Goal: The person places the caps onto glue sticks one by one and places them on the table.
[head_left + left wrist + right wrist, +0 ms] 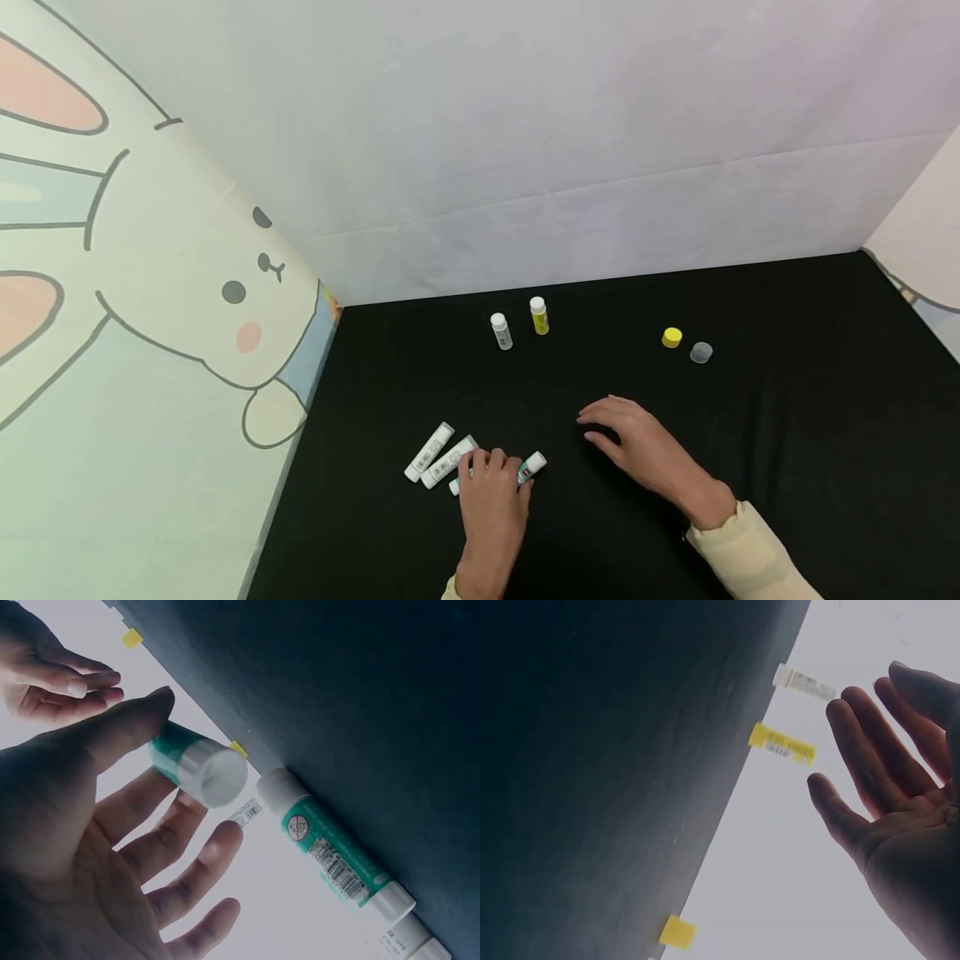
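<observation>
One outer glue stick [430, 452] lies on a black cloth [345, 533], left of the held glue stick [532, 467], with an inner glue stick [450, 462] between the two. The left hand [491, 497] pinches the held glue stick between thumb and forefinger, its other fingers loosely spread. A light pinch at mid-barrel looks the surest hold, both ends left free; those loose fingers are best held clear of the inner stick, which could roll if nudged. Beyond the held glue stick stand a white-capped grey tube [502, 332] and, to its right, a yellow tube [539, 317]. To the held glue stick's right, the right hand [637, 442] hovers with nothing in its grasp, fingers gently bent, thumb apart; that gap would suit receiving or steadying a slim barrel. Farthest right of the held glue stick, and beyond it, sit a yellow cap [672, 337] and a translucent cap [701, 353].
</observation>
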Action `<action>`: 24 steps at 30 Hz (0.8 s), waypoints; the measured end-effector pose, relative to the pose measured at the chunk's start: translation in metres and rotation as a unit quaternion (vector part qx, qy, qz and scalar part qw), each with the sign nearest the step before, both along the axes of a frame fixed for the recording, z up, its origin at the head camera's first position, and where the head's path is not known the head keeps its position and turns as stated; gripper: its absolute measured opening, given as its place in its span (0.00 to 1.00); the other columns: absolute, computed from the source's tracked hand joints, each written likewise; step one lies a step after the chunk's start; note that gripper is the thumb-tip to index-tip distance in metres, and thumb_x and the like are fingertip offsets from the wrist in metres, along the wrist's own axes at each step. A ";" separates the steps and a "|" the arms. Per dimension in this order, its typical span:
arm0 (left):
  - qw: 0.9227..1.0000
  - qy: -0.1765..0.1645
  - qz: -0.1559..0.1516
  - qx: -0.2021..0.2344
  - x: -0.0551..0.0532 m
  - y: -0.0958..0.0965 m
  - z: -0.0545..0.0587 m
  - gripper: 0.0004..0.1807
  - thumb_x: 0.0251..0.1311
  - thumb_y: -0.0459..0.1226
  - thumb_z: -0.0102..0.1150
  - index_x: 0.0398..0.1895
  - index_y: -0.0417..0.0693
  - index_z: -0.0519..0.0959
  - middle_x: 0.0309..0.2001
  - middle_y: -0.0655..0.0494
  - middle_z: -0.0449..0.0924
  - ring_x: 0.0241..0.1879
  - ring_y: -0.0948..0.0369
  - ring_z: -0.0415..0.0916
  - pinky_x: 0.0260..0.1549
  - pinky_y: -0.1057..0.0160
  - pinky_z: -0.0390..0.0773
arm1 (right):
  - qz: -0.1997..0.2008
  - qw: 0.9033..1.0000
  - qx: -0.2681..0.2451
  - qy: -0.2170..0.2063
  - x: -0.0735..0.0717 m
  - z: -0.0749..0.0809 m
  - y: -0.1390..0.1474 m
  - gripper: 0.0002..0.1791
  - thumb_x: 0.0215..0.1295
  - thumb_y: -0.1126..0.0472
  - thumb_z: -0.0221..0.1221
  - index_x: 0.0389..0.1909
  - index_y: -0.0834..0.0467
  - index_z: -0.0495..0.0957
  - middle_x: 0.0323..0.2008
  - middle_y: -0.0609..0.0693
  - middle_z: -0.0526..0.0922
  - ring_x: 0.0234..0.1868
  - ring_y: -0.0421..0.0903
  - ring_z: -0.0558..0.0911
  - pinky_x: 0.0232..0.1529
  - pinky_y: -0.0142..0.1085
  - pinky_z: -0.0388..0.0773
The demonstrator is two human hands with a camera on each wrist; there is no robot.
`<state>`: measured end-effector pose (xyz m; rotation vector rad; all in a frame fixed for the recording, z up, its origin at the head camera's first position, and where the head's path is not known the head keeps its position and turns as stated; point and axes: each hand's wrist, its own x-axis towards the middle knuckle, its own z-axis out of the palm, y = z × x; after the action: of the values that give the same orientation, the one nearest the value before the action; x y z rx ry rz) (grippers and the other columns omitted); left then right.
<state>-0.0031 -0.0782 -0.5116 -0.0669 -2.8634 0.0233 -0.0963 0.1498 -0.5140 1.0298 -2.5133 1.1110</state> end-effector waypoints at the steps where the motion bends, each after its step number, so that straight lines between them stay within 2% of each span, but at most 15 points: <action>1: 1.000 -0.001 0.000 -0.002 0.000 0.000 0.000 0.18 0.43 0.50 0.87 0.33 0.54 0.88 0.34 0.57 0.81 0.42 0.54 0.77 0.55 0.49 0.76 | -0.004 1.000 0.000 0.002 -0.001 0.000 0.002 0.16 0.58 0.72 0.75 0.46 0.58 0.88 0.48 0.48 0.88 0.49 0.45 0.86 0.48 0.48 0.86; 13: 1.000 -0.016 0.019 -0.011 0.002 -0.005 0.001 0.18 0.44 0.50 0.86 0.33 0.53 0.88 0.35 0.55 0.82 0.43 0.52 0.76 0.55 0.48 0.75 | -0.045 0.999 0.002 0.017 -0.013 0.004 0.035 0.18 0.55 0.75 0.75 0.46 0.58 0.88 0.46 0.48 0.88 0.45 0.46 0.86 0.44 0.46 0.86; 20: 0.999 -0.030 0.030 -0.017 0.004 -0.007 0.004 0.17 0.45 0.49 0.86 0.33 0.53 0.88 0.36 0.55 0.82 0.43 0.52 0.76 0.56 0.48 0.75 | -0.089 0.996 0.013 0.023 -0.019 0.007 0.061 0.17 0.56 0.73 0.75 0.46 0.58 0.88 0.47 0.50 0.89 0.46 0.49 0.87 0.47 0.35 0.80; 24: 0.998 -0.036 0.039 -0.019 0.003 -0.008 0.004 0.17 0.45 0.49 0.86 0.33 0.52 0.89 0.35 0.55 0.82 0.44 0.52 0.76 0.56 0.47 0.75 | -0.110 0.993 0.020 0.026 -0.023 0.009 0.074 0.17 0.56 0.73 0.75 0.46 0.59 0.88 0.46 0.52 0.89 0.46 0.52 0.87 0.48 0.35 0.77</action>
<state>0.0001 -0.0859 -0.5073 0.0361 -2.9364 0.0927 -0.1195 0.2239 -0.5048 0.7576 -2.5428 0.9614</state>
